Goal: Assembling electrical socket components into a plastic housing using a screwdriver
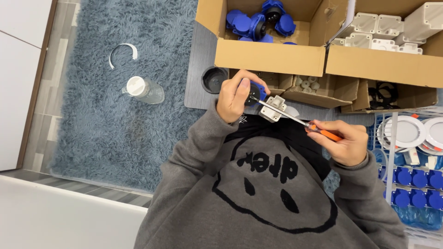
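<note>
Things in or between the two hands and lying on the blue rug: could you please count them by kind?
Blue socket part, in left hand: 1
White housing: 1
Orange-handled screwdriver, in right hand: 1
Clear bottle with white cap: 1
White curved strip: 1
Total: 5

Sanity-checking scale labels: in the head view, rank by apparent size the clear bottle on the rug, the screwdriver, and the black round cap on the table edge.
1. Screwdriver, longest as seen, though nearer the camera.
2. Clear bottle, lying on the rug.
3. Black round cap, smallest.
Screwdriver against bottle is close; differing depth makes that pair unsure.
</note>
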